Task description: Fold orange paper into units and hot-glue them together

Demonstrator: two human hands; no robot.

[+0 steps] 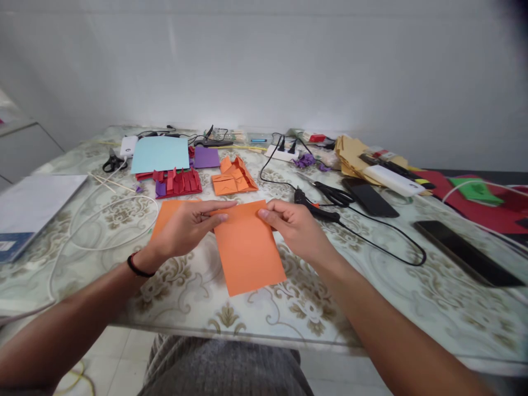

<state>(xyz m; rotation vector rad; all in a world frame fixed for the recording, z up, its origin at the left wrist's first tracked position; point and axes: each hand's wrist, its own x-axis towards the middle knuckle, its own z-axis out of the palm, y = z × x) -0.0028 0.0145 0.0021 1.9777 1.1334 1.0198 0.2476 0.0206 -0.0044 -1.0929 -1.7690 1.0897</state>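
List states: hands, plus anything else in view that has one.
Orange sheet, held at far edge
Left hand, pinching it
Right hand, pinching it
Glue gun, lying down
Power strip, two plugs in
Near phone, screen dark
Far phone, screen dark
Right scissors, lying, opening unclear
Purple scrap, crumpled

left wrist (pixel 152 257): black-and-red band (pixel 140 270) | left hand (pixel 183 228): thin ring (pixel 202 216) | clothing: grey ribbed fabric (pixel 223 369)
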